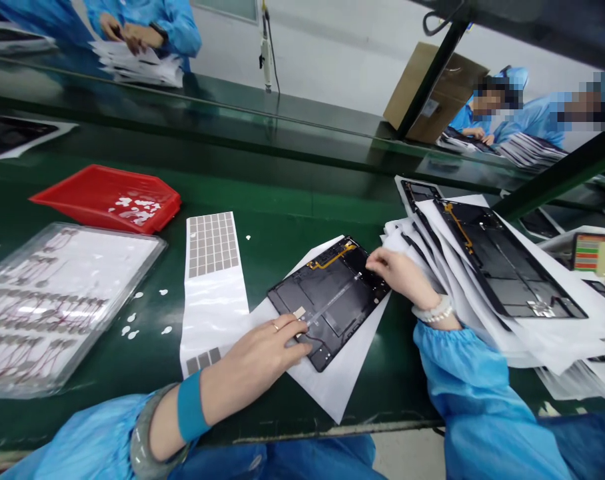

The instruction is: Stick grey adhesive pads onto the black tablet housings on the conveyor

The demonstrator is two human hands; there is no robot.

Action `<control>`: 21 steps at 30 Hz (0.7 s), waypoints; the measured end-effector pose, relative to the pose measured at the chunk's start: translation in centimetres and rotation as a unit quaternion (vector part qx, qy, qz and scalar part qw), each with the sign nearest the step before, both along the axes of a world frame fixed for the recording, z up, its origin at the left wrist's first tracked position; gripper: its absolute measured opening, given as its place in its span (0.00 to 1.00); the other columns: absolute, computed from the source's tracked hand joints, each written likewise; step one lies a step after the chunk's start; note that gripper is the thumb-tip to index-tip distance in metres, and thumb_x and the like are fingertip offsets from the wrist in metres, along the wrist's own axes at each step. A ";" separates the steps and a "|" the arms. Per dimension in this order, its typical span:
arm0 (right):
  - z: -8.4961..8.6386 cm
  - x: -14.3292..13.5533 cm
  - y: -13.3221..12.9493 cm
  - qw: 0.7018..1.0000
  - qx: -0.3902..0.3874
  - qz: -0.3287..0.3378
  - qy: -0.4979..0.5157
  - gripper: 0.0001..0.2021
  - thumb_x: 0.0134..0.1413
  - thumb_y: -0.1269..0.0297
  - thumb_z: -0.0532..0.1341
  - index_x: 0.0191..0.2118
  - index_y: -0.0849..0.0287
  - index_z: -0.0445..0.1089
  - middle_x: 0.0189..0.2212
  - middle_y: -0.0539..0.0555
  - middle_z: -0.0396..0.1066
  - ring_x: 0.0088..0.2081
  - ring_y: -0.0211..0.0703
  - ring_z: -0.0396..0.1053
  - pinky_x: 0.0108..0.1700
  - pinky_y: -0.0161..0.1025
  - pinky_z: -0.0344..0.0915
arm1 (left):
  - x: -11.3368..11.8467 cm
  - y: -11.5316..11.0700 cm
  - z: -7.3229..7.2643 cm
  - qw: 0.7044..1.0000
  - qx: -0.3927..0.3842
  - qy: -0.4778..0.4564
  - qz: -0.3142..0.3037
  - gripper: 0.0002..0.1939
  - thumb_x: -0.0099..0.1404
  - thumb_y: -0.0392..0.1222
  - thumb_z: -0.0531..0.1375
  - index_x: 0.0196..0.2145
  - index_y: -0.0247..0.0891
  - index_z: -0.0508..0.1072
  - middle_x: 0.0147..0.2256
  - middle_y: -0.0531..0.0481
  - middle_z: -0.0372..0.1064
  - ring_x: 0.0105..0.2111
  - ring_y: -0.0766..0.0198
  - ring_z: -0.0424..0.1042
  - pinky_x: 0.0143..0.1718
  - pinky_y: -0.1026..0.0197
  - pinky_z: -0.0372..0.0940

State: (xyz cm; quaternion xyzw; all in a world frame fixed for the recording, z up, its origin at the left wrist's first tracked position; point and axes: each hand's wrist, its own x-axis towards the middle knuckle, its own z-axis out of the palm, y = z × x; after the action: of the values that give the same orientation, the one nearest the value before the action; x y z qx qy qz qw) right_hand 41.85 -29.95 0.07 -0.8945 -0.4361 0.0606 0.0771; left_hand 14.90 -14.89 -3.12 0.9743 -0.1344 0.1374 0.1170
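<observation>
Nearest, at the lower centre of the frame, the left hand reaches in from the lower left, fingers loosely spread and open, its fingertips on the lower left part of a thin black rectangular panel with an orange ribbon strip. The panel lies tilted at the centre, on a white paper sheet, between the two hands. The right hand is at the panel's upper right edge, fingers closed in toward the thumb; whether they pinch anything, I cannot tell.

Just left of the panel, a white sheet with grey square pieces runs up the green table, with small white round tabs scattered beside it. Further left is a clear plastic tray of wired parts; above it sits a red plastic scoop-shaped tray holding white bits. At the right, similar black panels and white papers are piled up.

Farther back, a person in blue handles white sheets at the upper left, and a brown cardboard box stands at the upper right.
</observation>
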 end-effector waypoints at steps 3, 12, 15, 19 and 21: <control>-1.0 0.5 1.7 0.996 0.029 -0.059 -0.055 0.11 0.60 0.63 0.54 0.38 0.63 0.70 0.42 0.66 0.70 0.43 0.52 0.68 0.42 0.44 0.61 | -0.2 -0.1 -0.3 1.000 0.004 -0.005 0.006 0.15 0.64 0.27 0.52 0.43 0.40 0.72 0.45 0.43 0.67 0.47 0.54 0.67 0.44 0.56 0.68; -1.3 2.9 4.2 0.999 0.034 -0.016 0.008 0.09 0.55 0.70 0.55 0.24 0.59 0.65 0.25 0.56 0.69 0.34 0.44 0.68 0.40 0.40 0.60 | -0.6 -0.5 -0.8 0.999 0.007 -0.020 0.035 0.14 0.61 0.27 0.56 0.42 0.41 0.71 0.45 0.46 0.69 0.48 0.54 0.67 0.45 0.58 0.67; -1.2 3.5 4.7 0.997 0.055 -0.004 0.060 0.07 0.54 0.68 0.54 0.27 0.59 0.64 0.22 0.51 0.67 0.27 0.40 0.65 0.33 0.37 0.60 | -0.7 -0.7 -1.1 0.998 0.009 -0.037 0.043 0.09 0.61 0.31 0.59 0.40 0.39 0.72 0.42 0.46 0.69 0.46 0.54 0.68 0.43 0.58 0.67; 0.6 3.9 5.4 0.987 0.098 0.022 0.127 0.06 0.53 0.63 0.53 0.31 0.57 0.64 0.19 0.46 0.64 0.22 0.36 0.62 0.26 0.34 0.59 | -0.8 -1.1 -1.2 0.998 0.020 -0.042 0.038 0.10 0.66 0.37 0.56 0.45 0.38 0.70 0.44 0.45 0.69 0.46 0.55 0.67 0.45 0.58 0.64; 2.7 4.5 6.5 0.977 0.161 0.034 0.133 0.07 0.53 0.60 0.54 0.35 0.57 0.63 0.22 0.46 0.63 0.24 0.36 0.62 0.27 0.33 0.59 | -0.8 -1.3 -1.1 0.997 0.029 -0.056 0.039 0.13 0.68 0.38 0.53 0.49 0.38 0.68 0.48 0.45 0.67 0.48 0.57 0.65 0.48 0.57 0.61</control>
State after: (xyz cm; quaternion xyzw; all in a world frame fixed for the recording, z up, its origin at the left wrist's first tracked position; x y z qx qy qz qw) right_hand 46.32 -23.43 2.81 -0.8390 -0.4560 0.1102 0.2757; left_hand 14.05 -16.21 -4.19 0.9726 -0.1070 0.1921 0.0752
